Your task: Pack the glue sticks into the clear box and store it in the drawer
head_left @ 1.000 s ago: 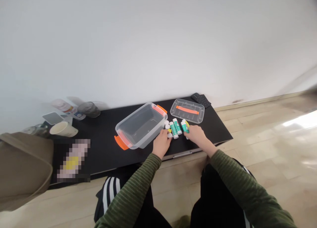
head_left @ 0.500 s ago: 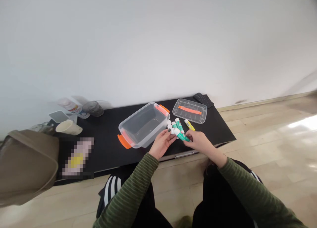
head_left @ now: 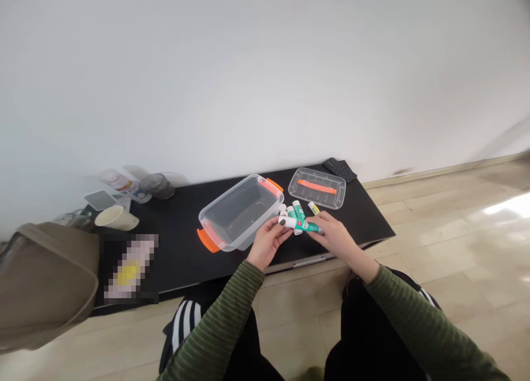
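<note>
Between my two hands is a green glue stick (head_left: pixel 305 225) with a white cap, lying nearly level. My left hand (head_left: pixel 269 242) pinches the cap end with thumb and fingertips. My right hand (head_left: pixel 336 238) grips the other end of the same stick. Just behind it, several more green glue sticks (head_left: pixel 298 210) with white caps lie loosely grouped on the black table (head_left: pixel 178 254). A yellow glue stick (head_left: pixel 313 207) lies behind my right hand, partly hidden by it. Left of the group stands a clear plastic box (head_left: pixel 238 212) with orange latches, its top uncovered.
The clear lid (head_left: pixel 317 188) with an orange handle lies at the back right, before a dark dotted object (head_left: pixel 340 169). At the left are a paper cup (head_left: pixel 117 218), a white bottle (head_left: pixel 124 185), a dark jar (head_left: pixel 157 186) and a brown bag (head_left: pixel 47 287).
The held glue stick has turned from slanting to nearly level, its cap end shifting left into my left fingers. The view has tilted slightly; the box and lid stay put.
</note>
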`<control>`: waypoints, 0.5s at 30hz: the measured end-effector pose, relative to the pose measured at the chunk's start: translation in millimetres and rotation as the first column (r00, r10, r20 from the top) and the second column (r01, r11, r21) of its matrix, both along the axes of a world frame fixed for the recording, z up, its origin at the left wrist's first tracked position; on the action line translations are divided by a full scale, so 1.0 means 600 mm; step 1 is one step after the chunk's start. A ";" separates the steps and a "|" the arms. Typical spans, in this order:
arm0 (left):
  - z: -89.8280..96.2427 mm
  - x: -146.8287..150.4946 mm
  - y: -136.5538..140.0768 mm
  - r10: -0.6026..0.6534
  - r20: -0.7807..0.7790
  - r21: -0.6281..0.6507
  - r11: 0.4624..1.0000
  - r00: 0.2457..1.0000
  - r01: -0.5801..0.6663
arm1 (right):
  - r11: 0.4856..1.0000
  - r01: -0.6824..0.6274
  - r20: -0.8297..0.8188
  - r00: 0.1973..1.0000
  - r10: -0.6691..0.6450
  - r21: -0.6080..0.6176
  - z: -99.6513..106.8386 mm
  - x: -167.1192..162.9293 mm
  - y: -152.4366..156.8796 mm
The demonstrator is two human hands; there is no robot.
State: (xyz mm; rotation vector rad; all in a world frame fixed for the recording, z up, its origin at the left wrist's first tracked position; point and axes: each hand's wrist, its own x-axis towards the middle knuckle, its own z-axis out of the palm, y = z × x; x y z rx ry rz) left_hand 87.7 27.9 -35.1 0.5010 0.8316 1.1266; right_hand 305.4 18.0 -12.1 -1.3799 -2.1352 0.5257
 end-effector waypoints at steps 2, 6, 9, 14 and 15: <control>-0.001 0.000 0.000 -0.002 -0.014 0.009 1.000 1.000 0.002 | 1.000 0.001 -0.006 1.000 -0.001 0.003 0.000 -0.001 0.000; -0.002 0.003 -0.001 -0.006 -0.039 0.028 1.000 0.999 0.007 | 1.000 0.001 -0.051 0.999 -0.001 0.001 0.003 -0.006 -0.001; -0.001 0.006 -0.002 -0.011 -0.047 0.047 0.999 0.999 0.013 | 1.000 -0.010 -0.124 0.992 0.007 -0.026 0.002 -0.009 -0.001; 0.001 0.006 -0.007 -0.025 -0.075 0.084 0.996 0.997 0.031 | 0.989 -0.004 -0.186 0.982 -0.024 -0.149 0.002 -0.008 0.003; 0.000 0.006 -0.008 -0.027 -0.084 0.091 0.995 0.996 0.035 | 0.977 -0.003 -0.206 0.978 -0.042 -0.212 0.002 -0.007 0.003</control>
